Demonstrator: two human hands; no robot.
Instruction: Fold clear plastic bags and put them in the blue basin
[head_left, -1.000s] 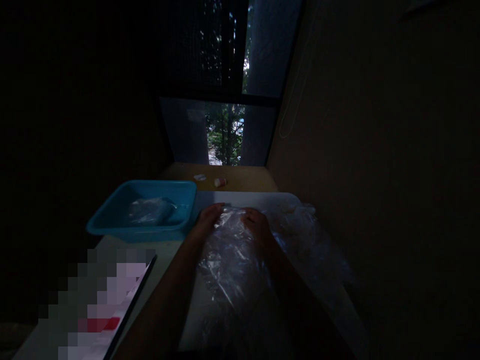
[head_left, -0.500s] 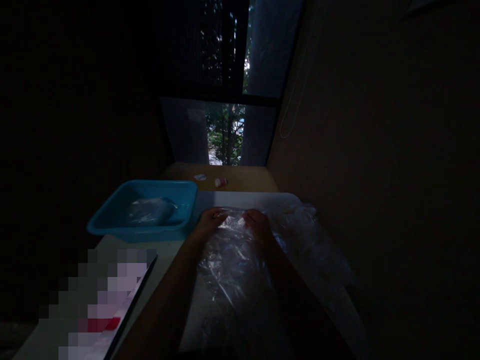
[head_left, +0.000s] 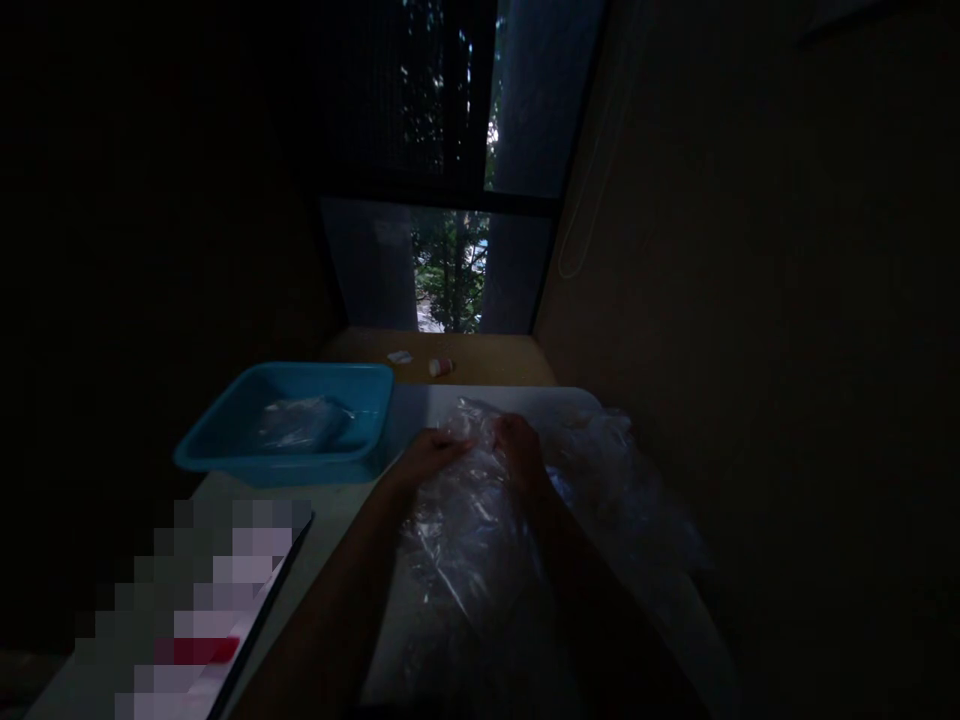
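Note:
A crumpled clear plastic bag hangs and spreads over the white table in front of me. My left hand pinches its upper part from the left. On the other side, my right hand grips the same plastic near its top edge, a short gap from the left. Some of the bag sticks up beyond my fingers. More clear plastic lies heaped to the right of my right forearm. The scene is dark, and whether anything is inside the bag I cannot tell.
A blue plastic basin at the left holds a clear plastic-wrapped bundle. A partly pixelated flat panel lies at the near left. On the wooden ledge under the window are a small cylinder and a white scrap.
My left hand has shifted slightly down and toward the right hand. The top of the plastic bag now bunches up above my fingers. The basin and heaped plastic stay put.

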